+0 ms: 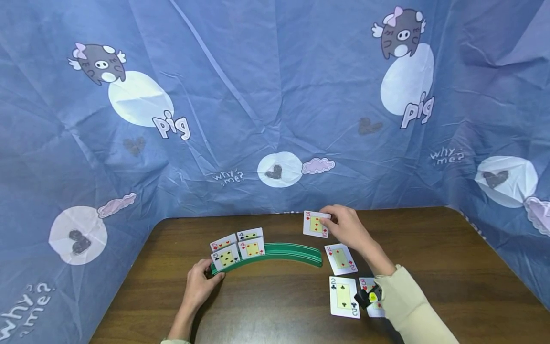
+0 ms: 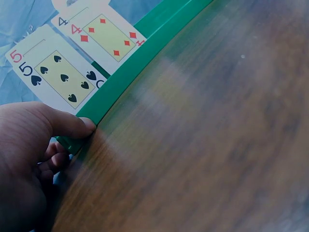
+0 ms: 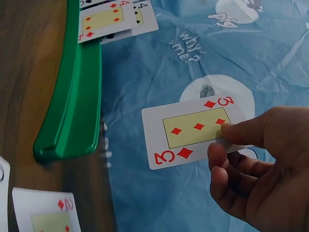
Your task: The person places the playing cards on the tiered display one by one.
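Observation:
My left hand (image 1: 200, 282) grips the left end of a curved green card holder (image 1: 292, 249), thumb on its front side. Two pairs of cards stand in the holder's left half: the five of spades (image 2: 63, 75) before a red five (image 1: 223, 242), and the four of diamonds (image 2: 104, 36) before a black four (image 1: 249, 233). Beyond the holder's right end, my right hand (image 1: 345, 227) pinches the three of diamonds (image 3: 193, 130) by one edge, between thumb and fingers, held up with its face toward me.
On the wooden table (image 1: 275, 310), right of the holder, lie the two of diamonds (image 1: 341, 259), the two of clubs (image 1: 344, 297) and a red three (image 1: 376, 310), partly hidden by the black wrist device (image 1: 363, 299). A blue printed cloth (image 1: 240, 95) hangs behind the table.

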`<action>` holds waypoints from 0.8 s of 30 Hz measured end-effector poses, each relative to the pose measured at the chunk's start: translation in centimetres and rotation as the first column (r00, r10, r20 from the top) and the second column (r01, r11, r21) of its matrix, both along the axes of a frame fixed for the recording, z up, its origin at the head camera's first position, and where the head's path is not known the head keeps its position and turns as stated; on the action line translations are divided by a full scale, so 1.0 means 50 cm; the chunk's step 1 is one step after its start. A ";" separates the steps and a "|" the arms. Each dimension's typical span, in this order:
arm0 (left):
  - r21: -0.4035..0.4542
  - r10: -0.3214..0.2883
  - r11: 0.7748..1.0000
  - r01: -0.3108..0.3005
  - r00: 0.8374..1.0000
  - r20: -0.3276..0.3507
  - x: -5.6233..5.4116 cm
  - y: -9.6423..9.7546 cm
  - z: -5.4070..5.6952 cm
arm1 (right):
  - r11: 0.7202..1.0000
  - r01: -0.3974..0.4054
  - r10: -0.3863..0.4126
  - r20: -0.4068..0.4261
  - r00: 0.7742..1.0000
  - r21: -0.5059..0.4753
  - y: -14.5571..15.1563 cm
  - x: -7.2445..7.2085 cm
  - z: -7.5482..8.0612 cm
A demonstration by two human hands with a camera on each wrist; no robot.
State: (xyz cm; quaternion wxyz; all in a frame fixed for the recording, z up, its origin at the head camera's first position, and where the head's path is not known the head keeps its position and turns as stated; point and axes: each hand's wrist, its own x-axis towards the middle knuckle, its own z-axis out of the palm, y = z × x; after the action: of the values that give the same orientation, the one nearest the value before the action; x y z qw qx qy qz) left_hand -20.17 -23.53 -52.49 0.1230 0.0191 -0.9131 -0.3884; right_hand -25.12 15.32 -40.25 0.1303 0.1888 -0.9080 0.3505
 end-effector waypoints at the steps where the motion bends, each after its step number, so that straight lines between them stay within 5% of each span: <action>1: -0.001 0.000 1.000 0.000 1.000 0.000 0.000 -0.001 0.000 | 1.000 -0.003 0.003 0.003 1.000 0.001 -0.006 -0.002 0.001; 24: -0.012 0.005 1.000 -0.006 0.999 -0.041 -0.001 0.000 -0.002 | 0.990 -0.139 0.138 0.036 0.990 0.035 -0.136 -0.039 -0.014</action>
State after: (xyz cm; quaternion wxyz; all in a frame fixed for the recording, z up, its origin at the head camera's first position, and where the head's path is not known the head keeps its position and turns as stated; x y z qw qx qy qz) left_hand -20.23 -23.55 -52.60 0.1429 0.0129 -0.9126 -0.3829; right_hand -27.09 8.53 -40.92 0.0869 0.2478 -0.9012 0.3447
